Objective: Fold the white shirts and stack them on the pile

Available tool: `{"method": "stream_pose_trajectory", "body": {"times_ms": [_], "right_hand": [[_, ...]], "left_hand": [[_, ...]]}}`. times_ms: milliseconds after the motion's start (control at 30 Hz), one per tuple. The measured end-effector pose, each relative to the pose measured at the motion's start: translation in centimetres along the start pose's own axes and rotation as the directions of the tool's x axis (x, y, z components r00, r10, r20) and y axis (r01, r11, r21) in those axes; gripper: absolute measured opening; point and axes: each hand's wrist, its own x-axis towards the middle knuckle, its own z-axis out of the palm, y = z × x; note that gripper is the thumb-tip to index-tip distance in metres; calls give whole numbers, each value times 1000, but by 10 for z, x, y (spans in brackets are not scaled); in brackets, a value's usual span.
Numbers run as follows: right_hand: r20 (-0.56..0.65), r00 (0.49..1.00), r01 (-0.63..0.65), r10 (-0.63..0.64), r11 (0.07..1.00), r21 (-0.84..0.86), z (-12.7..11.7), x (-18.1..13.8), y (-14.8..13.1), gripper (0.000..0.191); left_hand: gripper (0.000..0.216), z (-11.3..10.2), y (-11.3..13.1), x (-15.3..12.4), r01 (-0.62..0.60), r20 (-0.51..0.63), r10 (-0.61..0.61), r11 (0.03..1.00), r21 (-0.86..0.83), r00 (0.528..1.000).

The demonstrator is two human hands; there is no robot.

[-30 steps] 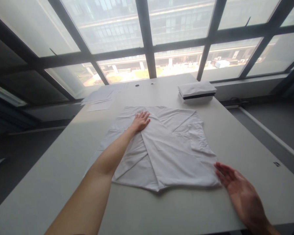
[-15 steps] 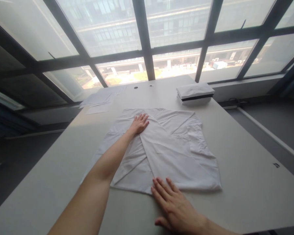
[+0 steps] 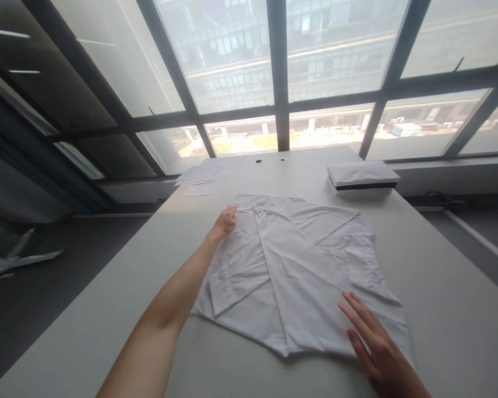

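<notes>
A white shirt [image 3: 299, 265] lies partly folded on the pale table [image 3: 108, 309], its sides turned in over the middle. My left hand [image 3: 225, 222] reaches far out to the shirt's upper left edge, its fingers bent together at the cloth; whether they pinch the fabric is hard to see. My right hand [image 3: 375, 345] lies flat with fingers stretched out on the shirt's near right corner, close to the front edge of the table.
A stack of folded white garments [image 3: 362, 178] with a dark band sits at the table's far right. Loose white sheets [image 3: 203, 176] lie at the far left. Two cable holes [image 3: 269, 161] mark the far edge, below tall windows. Dark floor lies on both sides.
My left hand has slid from the shirt's middle to its upper left edge. My right hand has moved from the front hem to the near right corner. The view has shifted left.
</notes>
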Motion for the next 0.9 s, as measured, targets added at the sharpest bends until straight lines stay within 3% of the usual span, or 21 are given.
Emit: {"method": "stream_pose_trajectory", "body": {"times_ms": [100, 200, 333, 467, 700, 900], "right_hand": [[-5, 997, 75, -75, 996, -47, 0, 0, 4, 47], [1, 996, 90, -90, 992, -94, 1, 5, 4, 47], [-25, 996, 77, -81, 987, -142, 11, 7, 14, 44], [-92, 991, 82, -97, 985, -155, 24, -2, 33, 43], [-163, 978, 106, -134, 980, -167, 21, -8, 44, 43], [-186, 973, 100, -137, 976, -194, 15, -3, 47, 46]], "left_hand": [[52, 2, 5, -11, -19, 19, 19, 1000, -11, 1000], [42, 12, 23, -1, -11, 52, 13, 1000, -29, 999], [28, 23, 49, 38, 62, 117, -58, 998, -29, 991], [36, 26, 65, 83, 123, 242, -122, 992, 10, 963], [35, 21, 61, 116, 115, 420, -120, 993, 39, 899], [28, 26, 50, 114, 70, 340, -71, 997, 16, 938]]}}
